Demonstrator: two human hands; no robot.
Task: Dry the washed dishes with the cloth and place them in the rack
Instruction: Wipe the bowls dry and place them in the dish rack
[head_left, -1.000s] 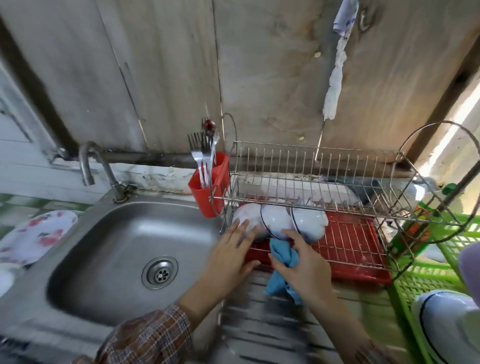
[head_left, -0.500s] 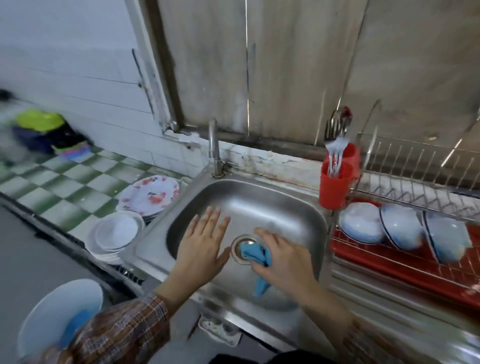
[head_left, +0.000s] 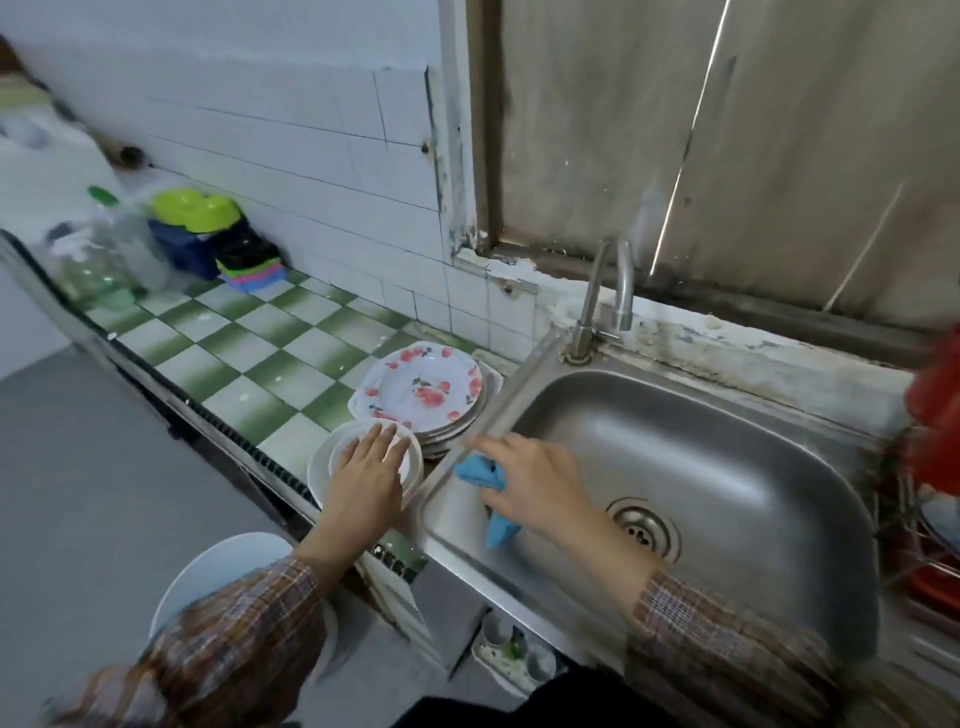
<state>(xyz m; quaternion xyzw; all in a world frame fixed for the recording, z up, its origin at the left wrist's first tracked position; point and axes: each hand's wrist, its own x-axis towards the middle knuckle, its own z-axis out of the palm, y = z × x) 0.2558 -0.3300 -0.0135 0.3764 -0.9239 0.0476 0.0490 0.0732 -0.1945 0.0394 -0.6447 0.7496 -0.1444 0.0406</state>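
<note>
The steel sink (head_left: 727, 441) fills the right side, with the rack (head_left: 924, 571) a blur at its far edge, well apart from the washed stacks on the checkered counter (head_left: 234, 358). Floral plates (head_left: 415, 395) sit nearest the wall, and the white dishes (head_left: 324, 467) just in front of them. The left hand (head_left: 371, 462) lies flat on the top white dish, fingers straight and slightly spread. It should curl under one rim only and lift it clear. The right hand (head_left: 535, 483) pinches the blue cloth (head_left: 478, 473) over the sink's edge, ready to wipe.

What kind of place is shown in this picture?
Most likely a home kitchen: a steel sink with a tap, and stacked plates on a tiled counter.
</note>
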